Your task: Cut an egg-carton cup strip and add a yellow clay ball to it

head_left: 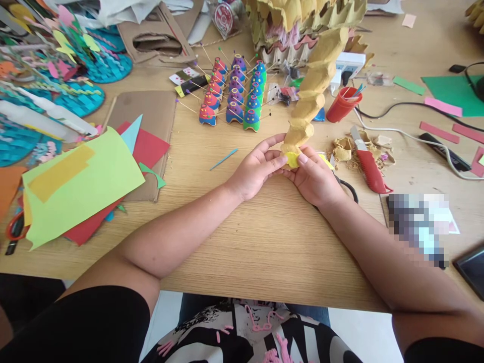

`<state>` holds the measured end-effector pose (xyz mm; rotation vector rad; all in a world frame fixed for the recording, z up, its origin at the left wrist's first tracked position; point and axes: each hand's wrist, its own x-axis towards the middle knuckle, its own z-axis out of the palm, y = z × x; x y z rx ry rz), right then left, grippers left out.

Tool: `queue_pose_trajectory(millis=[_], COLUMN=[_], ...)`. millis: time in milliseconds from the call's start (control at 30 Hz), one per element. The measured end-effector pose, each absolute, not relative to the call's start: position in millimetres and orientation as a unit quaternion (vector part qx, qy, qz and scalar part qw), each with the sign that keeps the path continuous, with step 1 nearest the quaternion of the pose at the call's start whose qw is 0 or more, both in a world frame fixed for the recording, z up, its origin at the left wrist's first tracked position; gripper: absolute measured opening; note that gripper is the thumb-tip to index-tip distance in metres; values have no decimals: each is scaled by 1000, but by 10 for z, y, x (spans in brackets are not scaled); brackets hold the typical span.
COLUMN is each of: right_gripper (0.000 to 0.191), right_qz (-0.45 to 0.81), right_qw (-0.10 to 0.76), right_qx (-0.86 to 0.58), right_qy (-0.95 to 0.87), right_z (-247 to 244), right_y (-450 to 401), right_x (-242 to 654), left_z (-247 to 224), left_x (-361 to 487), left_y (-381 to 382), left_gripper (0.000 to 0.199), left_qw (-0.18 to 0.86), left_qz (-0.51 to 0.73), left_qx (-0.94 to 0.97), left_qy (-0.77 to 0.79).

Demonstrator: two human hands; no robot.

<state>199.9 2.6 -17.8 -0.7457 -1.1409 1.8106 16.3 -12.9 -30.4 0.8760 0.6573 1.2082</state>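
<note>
Both my hands hold the near end of a long strip of egg carton cups (310,96), which points away from me and up over the table. At that end is a bright yellow piece (292,159), pressed between my two thumbs. My left hand (255,169) grips from the left, its thumb on the yellow piece's edge. From the other side my right hand (315,174) does the same. The fingers behind the strip are partly hidden. A thin blue stick (224,159) lies left of my left hand. Right of my right hand is a red-handled knife (368,164).
Painted carton caterpillars (234,96) with pin feelers stand behind the hands. A red cup (343,104) with sticks is beyond them, near a white power strip (350,64). Coloured paper (83,181) covers the left side. Stacked egg trays (302,20) stand at the back; cables cross the right.
</note>
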Motion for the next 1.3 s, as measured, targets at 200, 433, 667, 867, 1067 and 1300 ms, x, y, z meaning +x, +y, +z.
queue_pose_trajectory(millis=[200, 433, 667, 867, 1067, 1300], right_gripper=[48, 45, 46, 46, 45, 45], right_qz=[722, 720, 721, 718, 720, 719], right_qw=[427, 425, 427, 424, 425, 422], right_qx=[-297, -298, -298, -299, -297, -297], right_qy=[-456, -461, -458, -464, -462, -466], right_z=[-173, -176, -182, -170, -176, -169], right_y=[20, 18, 23, 17, 16, 18], right_x=[1997, 1990, 1986, 1985, 1985, 1985], left_z=[-378, -456, -499, -512, -479, -443], left_x=[180, 185, 174, 159, 145, 166], left_y=[-95, -70, -69, -61, -69, -104], left_gripper=[77, 76, 81, 82, 79, 79], left_qw=[659, 595, 553, 526, 509, 497], left_qz=[553, 575, 577, 575, 564, 574], left_qx=[420, 471, 510, 531, 560, 558], left_qy=[289, 304, 320, 332, 330, 334])
